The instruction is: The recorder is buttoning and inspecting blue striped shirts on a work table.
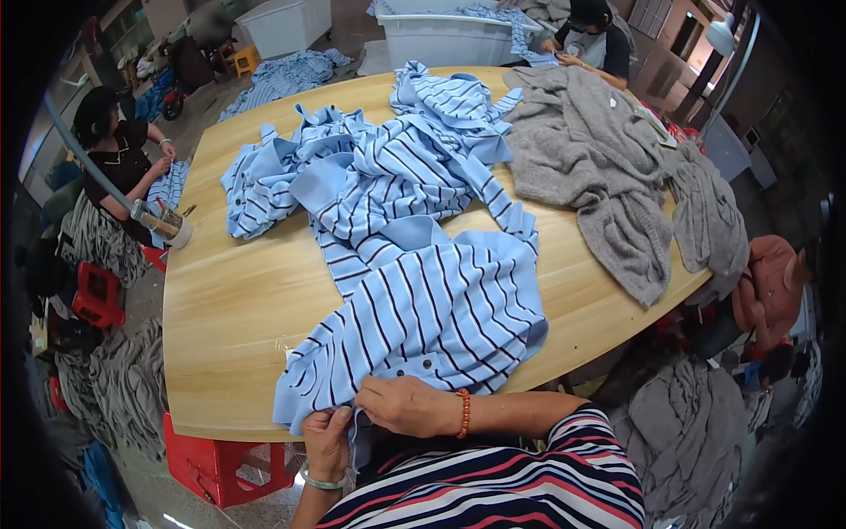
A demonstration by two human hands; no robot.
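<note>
A light-blue knit top (423, 309) with dark and white stripes lies spread over the table's near edge, with dark buttons showing on it. My left hand (328, 448) is closed in a pinch on its lower left edge, just off the tabletop. Close beside it, my right hand (410, 406) has its fingertips pressed together at the same edge of the fabric. Whether anything small, such as a thread, is between those fingertips is too fine to make out. Beyond the top lies a heap of similar blue striped knitwear (379, 167).
Grey knitwear (590, 159) hangs over the right side of the wooden table (229, 353). A clear jar (163, 222) stands at the left edge. Co-workers sit left (119, 159), far right (599, 40) and right (771, 291). A red stool (198, 458) and white bins (441, 40) stand around.
</note>
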